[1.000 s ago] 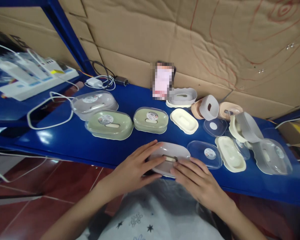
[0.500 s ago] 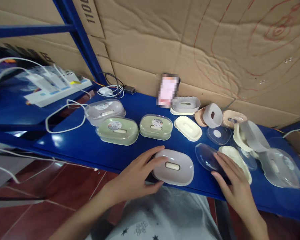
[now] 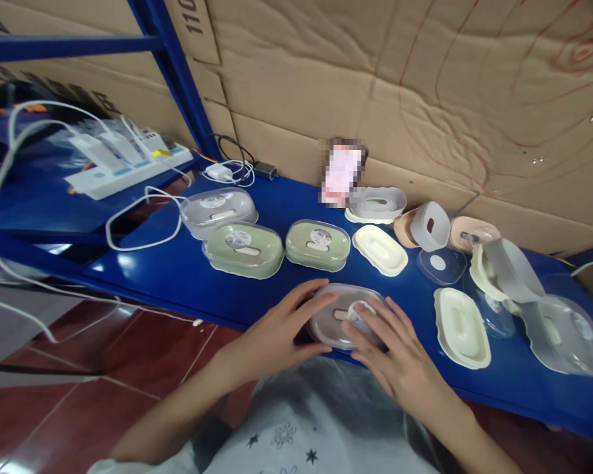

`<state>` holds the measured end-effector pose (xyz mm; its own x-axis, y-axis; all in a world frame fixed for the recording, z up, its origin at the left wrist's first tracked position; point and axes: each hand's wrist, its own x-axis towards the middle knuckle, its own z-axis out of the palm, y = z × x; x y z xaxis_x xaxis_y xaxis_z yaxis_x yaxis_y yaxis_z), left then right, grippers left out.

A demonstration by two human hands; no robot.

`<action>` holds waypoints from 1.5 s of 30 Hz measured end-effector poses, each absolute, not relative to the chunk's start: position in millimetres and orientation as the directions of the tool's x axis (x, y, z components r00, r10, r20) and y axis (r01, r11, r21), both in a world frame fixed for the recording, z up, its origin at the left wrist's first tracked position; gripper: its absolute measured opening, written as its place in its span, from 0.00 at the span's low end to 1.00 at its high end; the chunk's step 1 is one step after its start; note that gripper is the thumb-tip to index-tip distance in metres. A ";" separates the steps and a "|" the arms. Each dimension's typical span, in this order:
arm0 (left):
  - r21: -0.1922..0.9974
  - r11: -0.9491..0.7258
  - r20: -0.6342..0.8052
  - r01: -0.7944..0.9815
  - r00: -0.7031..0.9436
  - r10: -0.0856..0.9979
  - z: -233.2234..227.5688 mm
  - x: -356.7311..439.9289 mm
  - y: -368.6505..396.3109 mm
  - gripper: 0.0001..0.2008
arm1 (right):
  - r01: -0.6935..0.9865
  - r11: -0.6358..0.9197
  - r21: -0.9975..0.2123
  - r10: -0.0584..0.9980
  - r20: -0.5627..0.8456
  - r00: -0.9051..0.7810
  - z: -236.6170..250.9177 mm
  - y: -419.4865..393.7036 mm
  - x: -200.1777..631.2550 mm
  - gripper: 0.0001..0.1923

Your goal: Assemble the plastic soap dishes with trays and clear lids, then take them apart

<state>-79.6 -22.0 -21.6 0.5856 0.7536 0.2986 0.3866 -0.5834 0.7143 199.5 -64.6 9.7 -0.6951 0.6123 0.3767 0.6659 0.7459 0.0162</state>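
Observation:
At the front edge of the shelf, a grey oval soap box [image 3: 321, 322] lies between my hands. My left hand [image 3: 289, 322] is closed around its left end, thumb at the near side and fingers over the far side. My right hand [image 3: 388, 336] grips a clear lid [image 3: 350, 294] that sits over the box, fingers spread across its top. A round sticker on the lid is partly covered by my fingers. Right of this hand lies a cream tray [image 3: 462, 328] with a raised middle.
Two green lidded boxes [image 3: 244, 250] and a grey lidded one [image 3: 220, 210] stand at left. Another cream tray [image 3: 380, 250], a clear lid [image 3: 442, 264] and several box parts lie at right. A phone [image 3: 343, 172] leans on cardboard. A power strip [image 3: 128, 172] with cables is far left.
My right hand has brought the clear lid leftward from beside the cream tray onto the grey box. The left hand keeps its hold. The view has shifted slightly.

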 end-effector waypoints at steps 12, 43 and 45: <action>0.722 -0.551 0.260 0.420 0.573 0.777 -17.8 -78.3 -20.1 0.45 | 0.631 0.776 -0.020 0.594 0.360 -0.720 15.8 -44.0 205.9 0.25; 0.369 -0.444 0.575 0.817 0.175 0.799 17.5 -146.7 -11.6 0.34 | 0.616 0.778 0.121 0.544 0.360 -0.758 63.5 8.0 185.0 0.22; 0.366 -0.310 0.540 0.877 0.071 0.839 24.7 -177.4 11.5 0.40 | 0.630 0.764 0.138 0.567 0.323 -0.758 67.6 33.4 171.7 0.22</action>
<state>-177.4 11.5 24.7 0.0711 0.8389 0.5396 0.8772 -0.3101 0.3665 171.7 33.4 67.6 -0.7577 0.5672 0.3228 0.6305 0.7639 0.1377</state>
